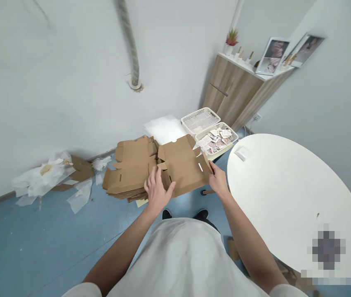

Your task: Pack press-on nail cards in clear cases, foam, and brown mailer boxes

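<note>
A flat, unfolded cardboard box (183, 167) with cut slots and tabs is held in front of me. My right hand (217, 178) grips its right edge, fingers wrapped round the side. At its left edge lies my left hand (157, 190), fingers spread, touching the cardboard where the sheet meets the stack. That stack of flat cardboard boxes (132, 165) sits just left of the held one, with several layers showing at its front edge.
A round white table (289, 198) stands at the right. Behind the cardboard are a basket of small packets (217, 139), another white basket (200, 119) and white sheets (164, 128). Crumpled packing paper (45, 175) litters the floor at left. A wooden cabinet (237, 88) stands against the wall.
</note>
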`<state>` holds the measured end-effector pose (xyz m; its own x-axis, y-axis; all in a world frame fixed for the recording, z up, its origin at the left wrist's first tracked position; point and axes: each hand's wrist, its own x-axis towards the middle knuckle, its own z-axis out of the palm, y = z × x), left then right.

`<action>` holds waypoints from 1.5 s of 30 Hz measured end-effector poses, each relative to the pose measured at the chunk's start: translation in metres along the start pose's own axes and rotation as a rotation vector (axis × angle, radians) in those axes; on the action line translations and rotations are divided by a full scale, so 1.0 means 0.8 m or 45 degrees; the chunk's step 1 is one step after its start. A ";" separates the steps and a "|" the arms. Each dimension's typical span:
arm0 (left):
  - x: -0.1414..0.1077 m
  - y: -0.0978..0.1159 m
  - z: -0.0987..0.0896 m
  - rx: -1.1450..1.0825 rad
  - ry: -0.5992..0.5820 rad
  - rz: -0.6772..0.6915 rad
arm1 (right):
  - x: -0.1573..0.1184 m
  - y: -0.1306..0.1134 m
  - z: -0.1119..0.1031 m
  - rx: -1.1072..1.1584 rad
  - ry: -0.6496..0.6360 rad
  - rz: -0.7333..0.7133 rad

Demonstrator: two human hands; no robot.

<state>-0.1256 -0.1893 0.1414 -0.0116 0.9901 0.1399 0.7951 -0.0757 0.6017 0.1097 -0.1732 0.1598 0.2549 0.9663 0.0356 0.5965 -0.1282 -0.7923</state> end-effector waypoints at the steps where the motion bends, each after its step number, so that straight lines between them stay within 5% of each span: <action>1: 0.005 0.008 0.013 -0.070 -0.015 -0.086 | -0.001 0.013 -0.017 0.035 0.028 0.011; 8: 0.035 0.094 0.120 -0.620 -0.390 -0.237 | -0.029 0.105 -0.134 0.198 0.353 0.219; 13: 0.049 0.171 0.183 -0.769 -0.545 0.020 | -0.066 0.172 -0.199 0.263 0.632 0.485; 17: 0.054 0.222 0.232 -0.634 -0.677 0.216 | -0.103 0.221 -0.227 0.278 0.864 0.683; 24: 0.059 0.274 0.312 -0.483 -0.870 0.411 | -0.161 0.292 -0.234 0.285 1.059 0.900; 32: 0.080 0.285 0.380 -0.635 -1.176 0.187 | -0.189 0.311 -0.220 0.337 0.923 1.107; 45: 0.103 0.306 0.422 -0.361 -1.275 0.295 | -0.164 0.300 -0.191 0.227 1.058 1.251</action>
<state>0.2731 -0.0865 0.0346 0.7283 0.5843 -0.3580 0.5421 -0.1717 0.8226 0.3360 -0.3648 0.0578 0.9560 0.0504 -0.2888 -0.2006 -0.6058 -0.7699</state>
